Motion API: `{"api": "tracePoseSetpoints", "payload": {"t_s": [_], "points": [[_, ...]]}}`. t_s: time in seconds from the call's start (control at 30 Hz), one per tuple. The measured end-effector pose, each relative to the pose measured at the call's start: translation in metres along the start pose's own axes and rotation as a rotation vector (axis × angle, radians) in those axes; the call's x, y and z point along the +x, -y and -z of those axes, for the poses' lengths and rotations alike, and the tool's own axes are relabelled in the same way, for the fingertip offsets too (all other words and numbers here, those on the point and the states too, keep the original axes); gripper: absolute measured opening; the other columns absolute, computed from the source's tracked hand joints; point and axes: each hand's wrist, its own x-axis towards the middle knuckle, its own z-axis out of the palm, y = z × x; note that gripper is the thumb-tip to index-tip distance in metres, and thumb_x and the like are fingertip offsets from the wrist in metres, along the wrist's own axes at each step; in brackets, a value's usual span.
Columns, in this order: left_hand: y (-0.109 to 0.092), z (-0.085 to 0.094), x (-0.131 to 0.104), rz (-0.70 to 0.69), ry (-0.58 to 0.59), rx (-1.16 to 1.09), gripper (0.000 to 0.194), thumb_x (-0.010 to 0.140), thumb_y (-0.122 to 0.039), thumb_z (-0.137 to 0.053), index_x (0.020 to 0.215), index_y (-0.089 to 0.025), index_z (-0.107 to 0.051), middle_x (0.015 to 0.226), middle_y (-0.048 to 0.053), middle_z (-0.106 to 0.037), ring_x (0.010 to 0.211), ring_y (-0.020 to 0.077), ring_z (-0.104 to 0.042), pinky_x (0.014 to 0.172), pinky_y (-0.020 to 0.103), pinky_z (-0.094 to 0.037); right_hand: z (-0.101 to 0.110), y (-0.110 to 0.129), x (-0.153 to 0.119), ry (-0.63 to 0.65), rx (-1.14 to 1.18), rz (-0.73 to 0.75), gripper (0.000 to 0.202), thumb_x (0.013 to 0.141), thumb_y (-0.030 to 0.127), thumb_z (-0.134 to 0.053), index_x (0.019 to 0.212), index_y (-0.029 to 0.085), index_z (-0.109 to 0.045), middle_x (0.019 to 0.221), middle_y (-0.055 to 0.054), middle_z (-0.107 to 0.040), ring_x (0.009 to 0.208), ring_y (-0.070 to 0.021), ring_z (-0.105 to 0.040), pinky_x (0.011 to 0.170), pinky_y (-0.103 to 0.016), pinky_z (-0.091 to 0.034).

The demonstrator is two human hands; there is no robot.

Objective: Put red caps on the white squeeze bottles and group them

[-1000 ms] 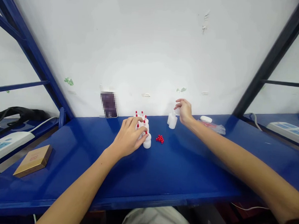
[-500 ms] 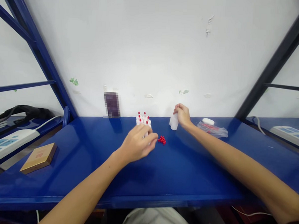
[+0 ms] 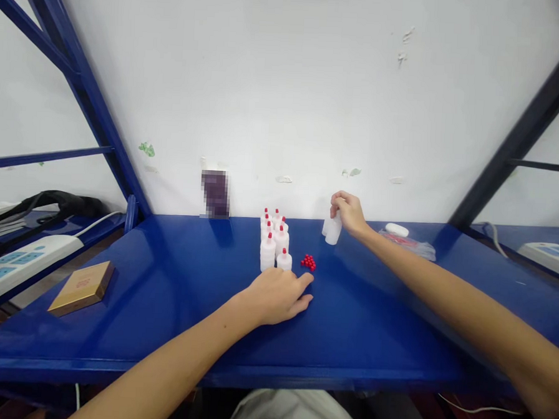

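Observation:
White squeeze bottles (image 3: 268, 251) with small red caps stand in two rows on the blue table. My left hand (image 3: 279, 296) is just on the near side of them, palm down, thumb and index finger apart and nothing seen between them. It partly covers the nearest bottle (image 3: 284, 260) of the right row. A small pile of red caps (image 3: 308, 262) lies to the right of the bottles. Farther back, my right hand (image 3: 348, 212) pinches the top of a white bottle (image 3: 333, 232), which is slightly tilted. Another white bottle (image 3: 326, 227) shows just behind it.
A clear plastic bag (image 3: 413, 246) with red things in it and a white rounded object (image 3: 397, 229) lie at the right. A gold box (image 3: 81, 288) is at the left. Power strips (image 3: 28, 260) rest beyond the blue frame posts.
My left hand has drawn back from over the bottles toward the near side, uncovering the front ones, and its fingers have spread. My right hand stays at the white bottle.

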Motion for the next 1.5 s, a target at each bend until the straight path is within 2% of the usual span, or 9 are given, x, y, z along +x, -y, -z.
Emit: {"api": "tracePoseSetpoints", "payload": {"t_s": [0.13, 0.37, 0.47, 0.67, 0.93, 1.2, 1.5], "points": [[-0.003, 0.000, 0.001, 0.112, 0.024, 0.035, 0.041, 0.097, -0.039, -0.045, 0.128, -0.013, -0.054, 0.076, 0.011, -0.069, 0.069, 0.0283, -0.069, 0.059, 0.034, -0.052, -0.002, 0.001, -0.001, -0.025, -0.025, -0.010, 0.006, 0.075, 0.026, -0.052, 0.073, 0.021, -0.052, 0.043, 0.004, -0.052, 0.043, -0.0123, -0.045, 0.044, -0.024, -0.031], [-0.001, -0.006, 0.002, 0.198, 0.029, 0.044, 0.048, 0.098, -0.036, -0.040, 0.138, -0.011, -0.048, 0.085, 0.014, -0.071, 0.073, 0.0301, -0.070, 0.059, 0.036, -0.052, -0.002, 0.004, 0.000, -0.054, -0.068, -0.004, 0.017, 0.080, 0.033, -0.058, 0.072, 0.020, -0.052, 0.042, 0.004, -0.053, 0.038, -0.0105, -0.043, 0.042, -0.023, -0.031], [0.000, -0.007, 0.002, 0.218, 0.015, 0.041, 0.045, 0.098, -0.034, -0.038, 0.135, -0.011, -0.051, 0.089, 0.015, -0.072, 0.075, 0.0305, -0.070, 0.061, 0.037, -0.053, -0.003, 0.004, 0.001, -0.050, -0.079, 0.004, 0.018, 0.081, 0.033, -0.059, 0.070, 0.020, -0.052, 0.042, 0.004, -0.053, 0.038, -0.0106, -0.044, 0.042, -0.023, -0.032], [0.000, -0.006, 0.002, 0.243, 0.024, 0.033, 0.035, 0.098, -0.036, -0.038, 0.118, -0.014, -0.057, 0.083, 0.012, -0.070, 0.072, 0.0288, -0.069, 0.060, 0.035, -0.052, -0.003, 0.007, 0.002, -0.013, -0.091, 0.009, 0.020, 0.082, 0.031, -0.059, 0.067, 0.020, -0.053, 0.043, 0.003, -0.054, 0.039, -0.0106, -0.046, 0.044, -0.023, -0.035], [0.002, -0.010, 0.002, 0.229, 0.011, 0.026, 0.041, 0.099, -0.038, -0.036, 0.128, -0.015, -0.053, 0.089, 0.013, -0.071, 0.076, 0.0299, -0.069, 0.060, 0.036, -0.052, -0.004, 0.005, 0.002, 0.021, -0.124, 0.008, 0.020, 0.082, 0.031, -0.058, 0.067, 0.019, -0.053, 0.042, 0.003, -0.054, 0.040, -0.0115, -0.048, 0.045, -0.023, -0.037], [0.005, -0.011, 0.003, 0.248, 0.031, -0.014, 0.041, 0.098, -0.040, -0.037, 0.126, -0.016, -0.054, 0.089, 0.012, -0.071, 0.079, 0.0286, -0.070, 0.063, 0.035, -0.052, -0.002, -0.002, -0.004, 0.071, -0.164, 0.046, 0.021, 0.079, 0.035, -0.061, 0.069, 0.018, -0.056, 0.045, 0.002, -0.056, 0.043, -0.0129, -0.051, 0.048, -0.024, -0.039], [0.008, -0.012, 0.003, 0.249, 0.015, -0.046, 0.038, 0.097, -0.039, -0.038, 0.124, -0.018, -0.057, 0.092, 0.011, -0.072, 0.080, 0.0298, -0.070, 0.063, 0.036, -0.052, -0.001, 0.004, -0.013, 0.159, -0.147, 0.060, 0.024, 0.082, 0.039, -0.060, 0.071, 0.018, -0.056, 0.046, 0.001, -0.058, 0.041, -0.0129, -0.052, 0.046, -0.024, -0.038]]}}
